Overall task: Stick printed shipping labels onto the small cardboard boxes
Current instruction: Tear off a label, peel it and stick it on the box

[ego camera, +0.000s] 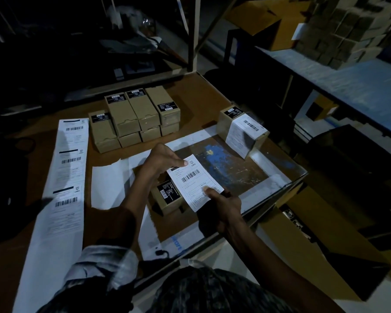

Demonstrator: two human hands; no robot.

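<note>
The left hand (165, 160) and right hand (221, 203) are pinching opposite ends of 1 printed label (193, 180) above a small box (167, 196) lying on the surface (203, 102).

- Left hand (161, 160): mid-frame, raised; thumb and fingers pinch the upper corner of the label (194, 181).
- Left forearm runs from lower left of frame up to centre; light sleeve rolled near the elbow.
- Right hand (221, 203): just below and right of centre; thumb on top pinches the label's lower edge, fingers curled under.
- Right forearm bare, entering from lower right.
</note>
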